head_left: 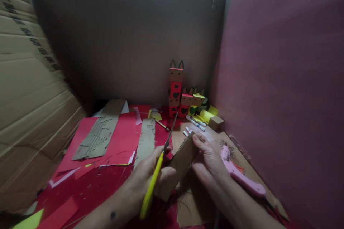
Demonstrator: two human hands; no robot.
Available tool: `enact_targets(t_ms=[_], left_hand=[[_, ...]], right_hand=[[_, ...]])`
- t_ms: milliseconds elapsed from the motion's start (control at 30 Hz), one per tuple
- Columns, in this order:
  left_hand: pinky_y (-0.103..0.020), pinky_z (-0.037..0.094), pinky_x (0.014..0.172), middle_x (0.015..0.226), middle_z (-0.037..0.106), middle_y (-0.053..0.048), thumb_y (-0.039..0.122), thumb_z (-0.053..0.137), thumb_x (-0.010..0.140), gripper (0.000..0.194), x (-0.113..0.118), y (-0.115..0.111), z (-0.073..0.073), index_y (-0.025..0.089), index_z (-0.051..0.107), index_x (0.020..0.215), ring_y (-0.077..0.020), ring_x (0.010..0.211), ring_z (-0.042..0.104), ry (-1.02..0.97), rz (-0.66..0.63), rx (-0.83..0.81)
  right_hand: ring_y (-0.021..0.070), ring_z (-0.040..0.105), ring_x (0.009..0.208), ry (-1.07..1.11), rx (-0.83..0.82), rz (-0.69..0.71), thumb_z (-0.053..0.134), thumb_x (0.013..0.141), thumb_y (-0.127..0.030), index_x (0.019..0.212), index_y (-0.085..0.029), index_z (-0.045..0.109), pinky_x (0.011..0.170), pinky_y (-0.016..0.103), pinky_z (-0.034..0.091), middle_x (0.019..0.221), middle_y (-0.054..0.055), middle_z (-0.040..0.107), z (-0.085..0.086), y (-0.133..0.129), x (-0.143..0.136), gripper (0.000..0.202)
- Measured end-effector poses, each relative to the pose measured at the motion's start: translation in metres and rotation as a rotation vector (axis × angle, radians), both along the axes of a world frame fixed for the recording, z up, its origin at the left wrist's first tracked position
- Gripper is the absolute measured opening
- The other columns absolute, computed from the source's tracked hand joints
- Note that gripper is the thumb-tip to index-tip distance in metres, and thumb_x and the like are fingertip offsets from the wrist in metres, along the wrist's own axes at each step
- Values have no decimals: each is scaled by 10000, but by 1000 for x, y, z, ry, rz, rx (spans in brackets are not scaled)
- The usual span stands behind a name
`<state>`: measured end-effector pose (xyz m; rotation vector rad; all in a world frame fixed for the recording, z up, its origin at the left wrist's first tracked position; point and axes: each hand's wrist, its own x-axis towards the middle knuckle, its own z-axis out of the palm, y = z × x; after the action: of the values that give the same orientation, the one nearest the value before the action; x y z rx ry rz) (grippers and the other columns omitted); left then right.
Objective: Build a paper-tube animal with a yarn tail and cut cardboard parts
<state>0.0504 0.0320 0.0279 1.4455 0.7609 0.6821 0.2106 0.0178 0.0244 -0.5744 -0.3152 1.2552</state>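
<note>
My left hand [150, 166] is closed on yellow-handled scissors [154, 184], seen edge-on with the blades pointing up and away. Its thumb also presses on the near end of a brown cardboard strip [181, 161]. At the strip's far end, my right hand [211, 164] pinches it between thumb and fingers, tilted above the table. Parts of the left fingers are hidden behind the scissors and the strip. To the right of my right hand lies a pink glue gun [243, 179].
Long cardboard pieces [103, 132] and red paper sheets [126, 139] cover the left. Paper-and-cardboard animal figures [176, 86] stand at the back, near markers [196, 123] and a small cardboard box [215, 122]. A pink wall [282, 78] rises right, a carton panel [32, 96] left.
</note>
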Motion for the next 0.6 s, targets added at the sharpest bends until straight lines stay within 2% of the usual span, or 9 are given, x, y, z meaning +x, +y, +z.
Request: enact_targets(t_ms=[67, 167, 267, 367, 433, 533, 600], left_hand=[[-215, 434, 487, 741, 587, 14, 279, 667, 690, 350, 3, -1, 0, 203, 492, 983, -119, 546, 565, -54, 0, -46], [-199, 439, 506, 764, 599, 17, 186, 696, 634, 329, 3, 0, 1, 182, 526, 916, -94, 541, 556, -97, 71, -33], [-220, 467, 559, 772, 622, 6, 165, 699, 639, 364, -1, 4, 6, 184, 534, 962, -122, 602, 598, -134, 31, -131], [-253, 493, 584, 766, 643, -14, 166, 672, 690, 381, -8, 6, 10, 193, 532, 1043, -153, 633, 630, -183, -72, -274], [-266, 506, 599, 783, 657, -41, 164, 652, 710, 353, -12, 8, 11, 176, 553, 1049, -163, 645, 641, -255, -137, -356], [-249, 509, 567, 758, 664, -64, 129, 632, 704, 334, -14, 10, 7, 136, 585, 1035, -155, 608, 642, -331, -165, -463], [-208, 476, 480, 649, 637, -42, 115, 615, 705, 263, -14, 12, 2, 112, 614, 968, -116, 496, 599, -361, -192, -531]], right_hand=[[124, 592, 587, -17, 13, 25, 738, 631, -149, 680, -180, 590, 650, 269, 504, 616, -14, 655, 0, -2, -1, 159], [150, 622, 652, -42, 26, 62, 716, 659, -161, 712, -178, 604, 682, 291, 503, 661, 9, 682, 1, -4, -4, 126], [163, 637, 689, -29, 32, 97, 682, 694, -192, 793, -162, 635, 722, 304, 498, 721, 32, 704, 6, -9, -5, 114], [208, 653, 773, 36, 61, 235, 615, 745, -382, 927, -131, 650, 755, 342, 495, 833, 95, 714, 14, -14, -3, 312], [235, 653, 840, 59, 92, 327, 594, 735, -465, 990, -118, 644, 785, 359, 487, 908, 129, 707, 17, -17, -2, 433], [225, 653, 865, 17, 146, 342, 657, 697, -374, 1009, -128, 648, 821, 332, 470, 926, 122, 708, 15, -18, -3, 398], [210, 658, 834, -31, 189, 325, 694, 674, -292, 1009, -149, 653, 822, 323, 466, 886, 95, 717, 13, -17, -4, 366]])
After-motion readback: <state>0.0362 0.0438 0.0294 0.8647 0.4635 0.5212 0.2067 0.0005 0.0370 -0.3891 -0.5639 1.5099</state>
